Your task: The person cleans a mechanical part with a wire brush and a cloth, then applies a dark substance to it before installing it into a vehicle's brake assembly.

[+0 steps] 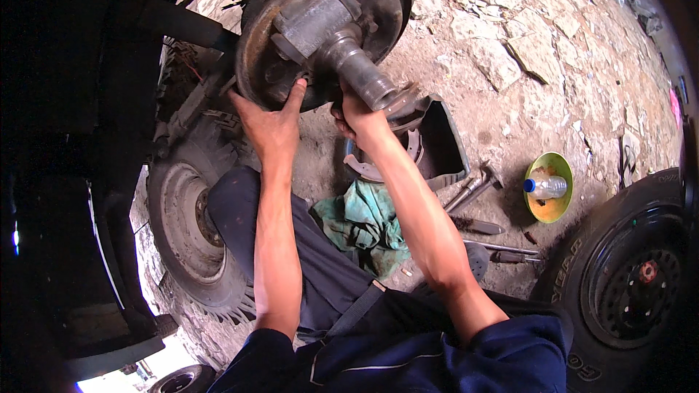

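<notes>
A round, rusty brake backing plate [255, 51] with a grey wheel cylinder [309, 22] and a stub axle [360, 69] is mounted at the top of the view. My left hand [271, 125] grips the plate's lower rim, its thumb on the near face and its fingers mostly hidden behind. Just below the stub axle, my right hand [362, 115] is closed with the fingers curled in. The axle and the hand itself conceal what they hold. Beneath my right forearm, a curved brake shoe [365, 169] rests by a black open container [444, 145].
A teal rag [364, 215] lies by my legs. To the right are a hammer [489, 176], several hand tools, and a green bowl [553, 207] holding a plastic bottle [550, 188]. Wheels stand at left [191, 222] and right [630, 284]. Broken stone slabs [535, 54] cover the ground.
</notes>
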A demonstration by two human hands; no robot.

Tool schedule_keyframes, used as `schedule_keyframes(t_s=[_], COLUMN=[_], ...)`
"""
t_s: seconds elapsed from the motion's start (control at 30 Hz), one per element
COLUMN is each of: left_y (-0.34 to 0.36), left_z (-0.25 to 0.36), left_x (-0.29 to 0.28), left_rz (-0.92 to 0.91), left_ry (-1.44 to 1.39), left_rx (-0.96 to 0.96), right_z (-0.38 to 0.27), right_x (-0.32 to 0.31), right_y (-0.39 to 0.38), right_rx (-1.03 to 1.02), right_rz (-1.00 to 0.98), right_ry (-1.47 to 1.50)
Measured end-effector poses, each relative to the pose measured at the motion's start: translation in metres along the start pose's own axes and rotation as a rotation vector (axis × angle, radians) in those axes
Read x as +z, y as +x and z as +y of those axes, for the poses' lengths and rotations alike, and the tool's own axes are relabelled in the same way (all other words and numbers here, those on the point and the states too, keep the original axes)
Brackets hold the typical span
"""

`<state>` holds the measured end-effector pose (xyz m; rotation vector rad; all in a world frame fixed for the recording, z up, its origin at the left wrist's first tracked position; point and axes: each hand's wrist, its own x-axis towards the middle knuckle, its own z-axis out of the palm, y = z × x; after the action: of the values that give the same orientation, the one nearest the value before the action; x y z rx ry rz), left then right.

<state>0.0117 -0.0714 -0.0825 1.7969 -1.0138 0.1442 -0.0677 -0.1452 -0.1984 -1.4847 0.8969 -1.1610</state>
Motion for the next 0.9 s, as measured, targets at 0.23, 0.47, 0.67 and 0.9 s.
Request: schedule_keyframes(t_s=[0.23,0.47,0.67,0.9], left_y=[0.000,0.000,0.001,0.004], left_z=[0.003,0.001,-0.007,-0.020], left_x=[0.001,0.005,0.002,-0.009], left_rz=[-0.003,-0.007,0.017,-0.083], left_ry=[-0.065,-0.116,-0.079,-0.046], left_rx=[-0.001,0.034,-0.011,0.004], right_z=[-0.038,0.001,0.004,0.000], right_x=[-0.010,0.007,0.005,-0.076], right_y=[0.001,0.006,0.001,-0.006], right_rx=[-0.285,-0.533,0.328,0.542], right_rz=[0.102,0.230,-0.173,-0.385], right_ry=[-0.322,-0.270,0.181,-0.079])
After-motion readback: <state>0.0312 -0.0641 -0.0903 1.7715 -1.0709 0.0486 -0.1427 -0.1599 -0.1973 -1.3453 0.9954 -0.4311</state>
